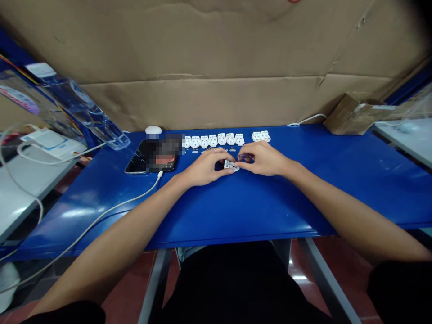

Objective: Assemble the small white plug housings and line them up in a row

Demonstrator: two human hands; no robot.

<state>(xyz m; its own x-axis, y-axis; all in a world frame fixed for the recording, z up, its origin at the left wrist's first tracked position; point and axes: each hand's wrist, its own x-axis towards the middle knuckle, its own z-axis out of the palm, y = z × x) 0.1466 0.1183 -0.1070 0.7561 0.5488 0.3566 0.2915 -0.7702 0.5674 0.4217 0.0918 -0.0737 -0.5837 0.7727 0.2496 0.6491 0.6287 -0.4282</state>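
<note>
My left hand [209,167] is closed, its thumb and fingers pinching a small white plastic part [229,165] just above the blue table. On the other side of that part is my right hand [265,158], closed, with its thumb and index finger at the part's right edge. A small dark slim object [249,156] shows within the right fingers; its kind is unclear. Behind my hands stands a row of several similar white plastic parts [212,141], with tiny metal pieces [195,151] in front of them. More white parts [261,136] sit behind my right hand.
Phones [141,155] lie on the blue table [222,211] at the left, with a white cable [111,209] running toward me. A clear bottle [84,108] leans farther left. Cardboard [202,103] backs the table; a cardboard box [351,114] is at the back right.
</note>
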